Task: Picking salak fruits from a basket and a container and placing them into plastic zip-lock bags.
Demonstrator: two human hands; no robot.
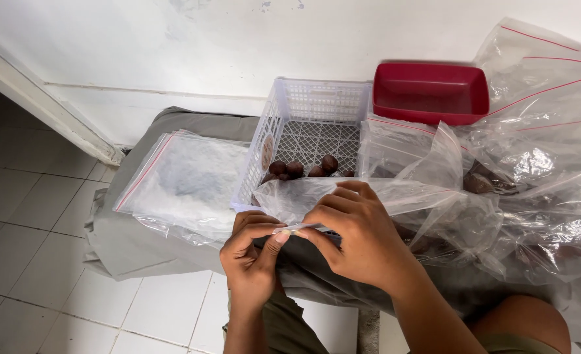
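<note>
Hands meet over the near edge of a grey cloth [140, 252] spread on the tiled floor [28, 262]. The left hand [251, 252] and right hand [359, 239] both pinch the top strip of a clear bag [343, 193], thumb against forefinger on each side, with the fingers pressed together on the seal line. The bag lies across the person's lap, its body sagging away toward a white basket [317, 118].

The film looks thin, soft and slippery; it crumples and has no stiffness of its own, so it likely weighs almost nothing beyond whatever sits inside. The firmest place to take hold seems to be that thicker closing strip along the mouth, where the fingers are now; anywhere else the plastic would probably bunch and slide.

The basket stands at the far middle of the cloth against the wall, holding a few brown, rounded fruits [303, 168] along its near side. Just right of it is a red tray [431, 92], also at the wall. A flat stack of empty bags [186, 177] with a red line lies on the cloth's left part. More bags [539, 164], some with dark pieces inside, are heaped on the right side.
</note>
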